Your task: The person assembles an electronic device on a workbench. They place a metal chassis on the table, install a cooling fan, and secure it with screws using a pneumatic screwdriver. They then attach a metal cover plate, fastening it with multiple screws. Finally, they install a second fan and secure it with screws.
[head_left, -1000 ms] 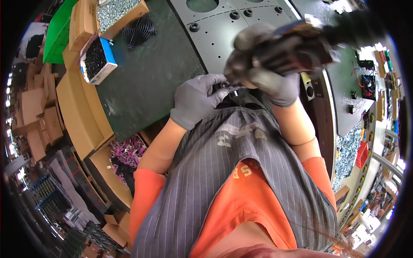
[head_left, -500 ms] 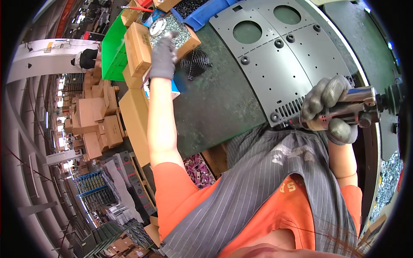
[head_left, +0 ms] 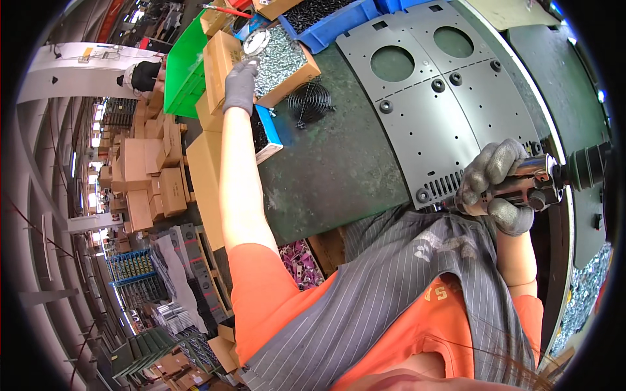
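My left hand [head_left: 240, 86], in a grey glove, is at the left edge of a cardboard box of small silvery screws [head_left: 282, 62]. Its fingers are drawn together; anything between them is too small to make out. Just past the fingertips a round white-rimmed object [head_left: 256, 42] rests on the screws. My right hand [head_left: 495, 182], also gloved, is wrapped around a metallic power screwdriver [head_left: 515, 189] held sideways over the near end of the panels. Two grey metal panels [head_left: 433, 124] lie side by side, with large round holes, slots and black round feet [head_left: 438, 85].
A black wire fan guard [head_left: 310, 103] lies on the dark green bench [head_left: 326, 169] beside the screw box. Blue bins [head_left: 326, 29] of black parts stand behind, and a green bin [head_left: 186, 72] stands at left. A blue-and-white box [head_left: 267, 133] sits below my left wrist.
My left hand has drawn back from over the screws to the box's left edge, its fingers now closer together. The right hand keeps its hold on the screwdriver. The whole view has shifted slightly.
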A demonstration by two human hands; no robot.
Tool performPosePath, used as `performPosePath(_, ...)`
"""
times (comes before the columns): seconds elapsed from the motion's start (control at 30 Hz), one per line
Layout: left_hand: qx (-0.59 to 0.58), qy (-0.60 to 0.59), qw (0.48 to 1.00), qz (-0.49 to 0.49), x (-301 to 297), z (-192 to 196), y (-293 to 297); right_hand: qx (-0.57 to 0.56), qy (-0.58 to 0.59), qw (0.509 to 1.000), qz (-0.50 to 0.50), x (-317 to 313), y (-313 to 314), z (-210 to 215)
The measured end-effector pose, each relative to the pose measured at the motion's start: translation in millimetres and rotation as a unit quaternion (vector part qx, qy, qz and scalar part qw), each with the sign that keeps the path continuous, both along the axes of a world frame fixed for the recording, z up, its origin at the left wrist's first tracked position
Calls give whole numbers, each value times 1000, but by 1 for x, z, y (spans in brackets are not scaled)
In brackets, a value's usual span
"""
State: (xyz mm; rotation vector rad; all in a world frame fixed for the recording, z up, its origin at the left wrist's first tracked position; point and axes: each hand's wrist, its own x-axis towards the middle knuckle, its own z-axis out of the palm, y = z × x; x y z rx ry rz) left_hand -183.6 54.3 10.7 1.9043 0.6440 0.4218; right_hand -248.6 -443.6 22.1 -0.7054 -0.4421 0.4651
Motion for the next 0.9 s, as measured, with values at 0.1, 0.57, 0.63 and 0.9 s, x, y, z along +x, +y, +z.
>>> performPosePath(0.1,154,3,988,-3,2,-19,16,-8,9,1000,3,1,-2,2)
performPosePath(0.57,443,332,833,15,12,3,-19,-12,-7,1000,4,3,-2,-1)
performPosePath(0.63,455,318,832,18,8,7,-14,-5,-4,1000,9,5,-1,0)
performPosePath(0.9,438,256,860,-60,24,-2,-27,-24,18,1000,-6,6,4,-1)
